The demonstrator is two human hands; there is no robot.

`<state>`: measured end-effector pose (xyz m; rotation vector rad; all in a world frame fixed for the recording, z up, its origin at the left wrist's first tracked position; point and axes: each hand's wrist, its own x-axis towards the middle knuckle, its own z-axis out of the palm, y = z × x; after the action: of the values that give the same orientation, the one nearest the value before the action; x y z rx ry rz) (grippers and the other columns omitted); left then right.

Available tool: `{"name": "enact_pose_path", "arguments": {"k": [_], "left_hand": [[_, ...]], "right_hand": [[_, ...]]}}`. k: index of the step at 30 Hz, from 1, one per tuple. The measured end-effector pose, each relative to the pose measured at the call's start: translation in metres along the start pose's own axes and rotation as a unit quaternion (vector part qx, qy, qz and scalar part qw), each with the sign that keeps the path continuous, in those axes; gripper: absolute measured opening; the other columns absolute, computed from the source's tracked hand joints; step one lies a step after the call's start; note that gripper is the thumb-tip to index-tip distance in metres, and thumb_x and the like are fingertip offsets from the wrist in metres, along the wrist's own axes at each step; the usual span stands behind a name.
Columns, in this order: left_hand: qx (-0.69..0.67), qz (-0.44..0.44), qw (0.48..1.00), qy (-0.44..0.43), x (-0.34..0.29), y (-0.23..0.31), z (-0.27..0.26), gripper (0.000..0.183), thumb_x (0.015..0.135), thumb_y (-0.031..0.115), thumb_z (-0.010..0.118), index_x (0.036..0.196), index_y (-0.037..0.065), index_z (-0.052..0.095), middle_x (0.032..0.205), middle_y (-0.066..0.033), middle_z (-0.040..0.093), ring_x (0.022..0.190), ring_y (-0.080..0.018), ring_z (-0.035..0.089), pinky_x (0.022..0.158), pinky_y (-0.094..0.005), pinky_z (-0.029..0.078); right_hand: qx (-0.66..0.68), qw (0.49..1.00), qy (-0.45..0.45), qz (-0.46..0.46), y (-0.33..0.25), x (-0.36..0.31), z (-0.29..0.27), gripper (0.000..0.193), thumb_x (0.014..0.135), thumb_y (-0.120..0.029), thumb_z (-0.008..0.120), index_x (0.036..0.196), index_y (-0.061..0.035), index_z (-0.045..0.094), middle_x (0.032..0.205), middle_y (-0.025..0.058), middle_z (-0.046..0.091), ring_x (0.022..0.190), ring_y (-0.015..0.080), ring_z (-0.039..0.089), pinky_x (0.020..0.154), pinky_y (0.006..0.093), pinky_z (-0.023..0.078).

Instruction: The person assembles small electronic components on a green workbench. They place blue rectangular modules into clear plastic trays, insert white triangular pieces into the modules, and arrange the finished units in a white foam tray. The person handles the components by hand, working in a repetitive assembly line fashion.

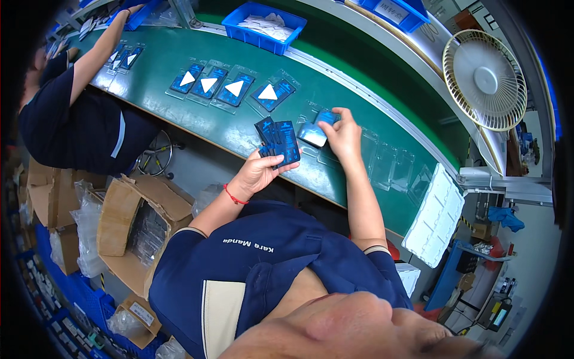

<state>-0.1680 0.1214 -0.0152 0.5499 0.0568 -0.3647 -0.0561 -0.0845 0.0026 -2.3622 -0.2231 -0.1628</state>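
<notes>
My left hand, at the table's near edge, grips a fanned stack of dark blue cards between thumb and fingers. To its right, my right hand pinches the edge of a single blue card over a clear plastic tray. A shiny, silvery surface shows at the lower part of that card. Left of my hands lie several clear trays with blue cards, each topped by a white triangle. Empty clear plastic trays lie to the right of my right hand.
A blue bin with white pieces stands at the table's far edge. A white ridged panel leans at the right end, below a fan. A co-worker's arm reaches over the table at left. Cardboard boxes stand below.
</notes>
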Motion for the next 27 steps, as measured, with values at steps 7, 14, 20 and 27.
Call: {"name": "enact_pose_path", "arguments": {"k": [7,14,20,27], "left_hand": [[0.076,-0.019,0.995,0.055,0.006,-0.008,0.005,0.040,0.086,-0.004,0.063,0.124,0.002,0.052,0.114,-0.0114,0.063,0.103,-0.0226,0.064,0.086,-0.0408,0.058],[0.051,-0.057,0.997,0.001,0.015,-0.015,0.020,0.042,0.087,-0.003,0.062,0.127,0.001,0.051,0.120,-0.0139,0.060,0.112,-0.0257,0.061,0.088,-0.0397,0.057],[0.062,-0.056,0.996,-0.008,0.016,-0.018,0.014,0.044,0.089,-0.002,0.058,0.131,-0.001,0.047,0.125,-0.0148,0.058,0.117,-0.0278,0.058,0.093,-0.0421,0.054],[0.126,-0.087,0.988,0.012,0.031,-0.029,0.034,0.038,0.087,-0.001,0.063,0.124,0.004,0.053,0.116,-0.0099,0.063,0.105,-0.0217,0.063,0.082,-0.0412,0.059]], "right_hand": [[0.136,0.985,-0.095,0.036,-0.015,-0.026,-0.011,0.053,0.078,-0.028,0.078,0.118,-0.0010,0.056,0.065,0.0083,0.065,0.064,0.0178,0.066,0.058,0.0318,0.051],[0.382,0.907,-0.099,0.148,0.005,-0.029,-0.048,0.047,0.081,0.009,0.065,0.125,-0.0014,0.052,0.094,0.0086,0.067,0.080,0.0105,0.064,0.069,0.0218,0.052],[-0.150,0.986,-0.039,0.059,0.017,-0.028,-0.050,0.053,0.071,-0.025,0.081,0.115,-0.0039,0.061,0.059,0.0089,0.060,0.061,0.0209,0.065,0.059,0.0318,0.051],[0.377,0.905,-0.148,0.132,0.009,-0.055,-0.038,0.036,0.085,-0.017,0.074,0.112,0.0005,0.058,0.074,0.0025,0.065,0.067,0.0097,0.062,0.060,0.0255,0.050]]}}
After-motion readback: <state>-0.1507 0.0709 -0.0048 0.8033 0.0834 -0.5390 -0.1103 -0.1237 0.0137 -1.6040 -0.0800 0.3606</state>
